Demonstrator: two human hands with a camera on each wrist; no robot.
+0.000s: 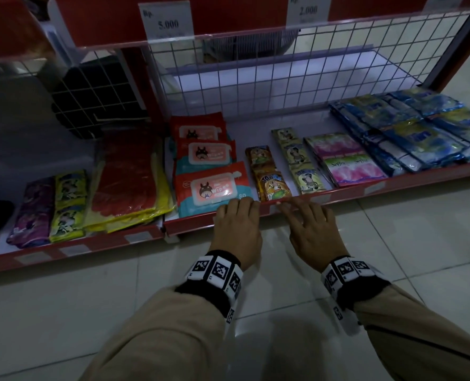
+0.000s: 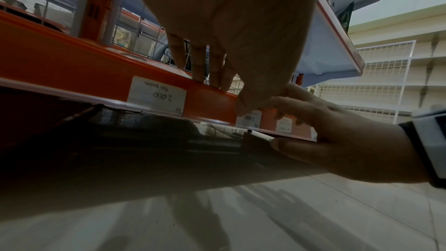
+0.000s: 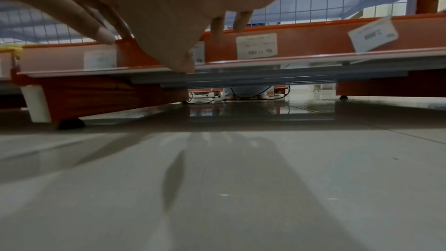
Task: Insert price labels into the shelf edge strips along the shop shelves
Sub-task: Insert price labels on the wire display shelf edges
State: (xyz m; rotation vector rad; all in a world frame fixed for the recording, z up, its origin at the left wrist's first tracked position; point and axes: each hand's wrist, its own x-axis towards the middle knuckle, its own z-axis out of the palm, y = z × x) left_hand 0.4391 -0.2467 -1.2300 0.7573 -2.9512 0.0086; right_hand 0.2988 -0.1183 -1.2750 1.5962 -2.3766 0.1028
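From the head view I see my left hand (image 1: 238, 218) and right hand (image 1: 312, 224) on the red strip (image 1: 346, 192), fingers extended, slightly spread. Only the wrist views show a label (image 3: 199, 52) in the strip under the right thumb (image 3: 184, 62), white, mostly hidden.

floor (image 1: 393, 243): pale glossy tiles, near
shelving (image 2: 386, 75): white wire-backed racks, far right
mesh (image 1: 283, 78): white wire grid behind the goods
light: dim
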